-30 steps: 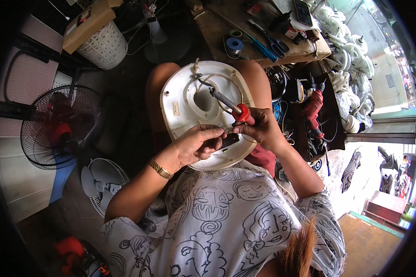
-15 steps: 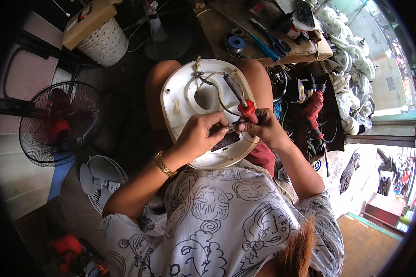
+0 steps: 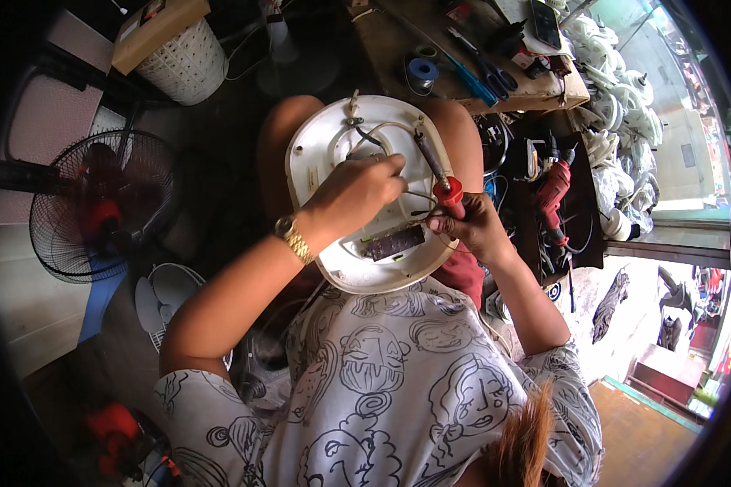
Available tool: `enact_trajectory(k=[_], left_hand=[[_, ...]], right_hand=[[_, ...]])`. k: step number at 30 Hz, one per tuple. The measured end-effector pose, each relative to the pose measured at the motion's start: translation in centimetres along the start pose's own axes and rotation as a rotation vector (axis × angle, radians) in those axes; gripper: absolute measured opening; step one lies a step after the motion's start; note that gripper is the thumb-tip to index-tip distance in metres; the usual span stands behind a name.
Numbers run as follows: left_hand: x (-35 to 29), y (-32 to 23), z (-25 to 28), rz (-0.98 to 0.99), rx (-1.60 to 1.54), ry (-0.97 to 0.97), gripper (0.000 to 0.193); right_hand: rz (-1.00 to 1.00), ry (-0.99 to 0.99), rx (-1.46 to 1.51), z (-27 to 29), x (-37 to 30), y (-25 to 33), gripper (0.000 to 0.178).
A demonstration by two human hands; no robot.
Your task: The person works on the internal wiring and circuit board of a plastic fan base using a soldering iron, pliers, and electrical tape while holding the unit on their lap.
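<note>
A white plastic housing, rounded and shallow like a fan base, rests open side up across my thighs. Wires run inside it, and a dark rectangular block sits at its near side. My right hand grips a soldering iron by its red handle, the dark barrel angled up and away. Thin wire ends show by that hand's thumb and index finger. Over the middle of the housing is my left hand, its fingers curled together; whatever is between them is hidden.
At the far right, a wooden workbench carries a solder spool, scissors and a phone. A red drill lies beside my right leg. To the left stand a black-caged fan and a white basket.
My left hand has moved up and away from my right fingertips, uncovering the dark block. The soldering iron stays in my right hand, shifted slightly right.
</note>
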State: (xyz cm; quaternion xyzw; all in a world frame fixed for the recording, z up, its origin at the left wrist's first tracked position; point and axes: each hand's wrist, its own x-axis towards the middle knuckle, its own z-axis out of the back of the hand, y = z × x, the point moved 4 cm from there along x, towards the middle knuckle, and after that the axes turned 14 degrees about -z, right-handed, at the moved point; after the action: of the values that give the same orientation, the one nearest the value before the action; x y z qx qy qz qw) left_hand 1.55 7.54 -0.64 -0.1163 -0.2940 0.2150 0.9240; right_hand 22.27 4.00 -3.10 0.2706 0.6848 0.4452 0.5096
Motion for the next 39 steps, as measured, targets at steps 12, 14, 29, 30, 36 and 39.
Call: enact_trajectory(k=[12,14,29,30,36,39], left_hand=[[-3.4,-0.6,-0.8,0.418,-0.391,0.015,0.021],[-4.0,-1.2,-0.7,0.388,-0.329,0.044,0.020],[-4.5,-3.3,-0.8,0.463,-0.126,0.246,0.016],[-4.5,-3.2,-0.8,0.465,-0.144,0.275,0.015],[-4.5,-2.6,-1.0,0.523,-0.261,0.263,0.015],[-4.6,-2.4,-1.1,0.514,-0.265,0.238,0.015]], right_hand=[[-0.015,-0.051,-0.083,-1.8,-0.8,-1.2,0.022],[0.020,-0.064,-0.088,-2.3,-0.6,-1.8,0.020],[0.073,-0.091,-0.310,-3.1,-0.9,-0.9,0.023],[0.091,-0.101,-0.314,-3.1,-0.9,-0.9,0.023],[0.109,-0.107,-0.332,-3.3,-0.9,-0.5,0.022],[0.092,-0.114,-0.382,-3.5,-0.9,-0.3,0.022]])
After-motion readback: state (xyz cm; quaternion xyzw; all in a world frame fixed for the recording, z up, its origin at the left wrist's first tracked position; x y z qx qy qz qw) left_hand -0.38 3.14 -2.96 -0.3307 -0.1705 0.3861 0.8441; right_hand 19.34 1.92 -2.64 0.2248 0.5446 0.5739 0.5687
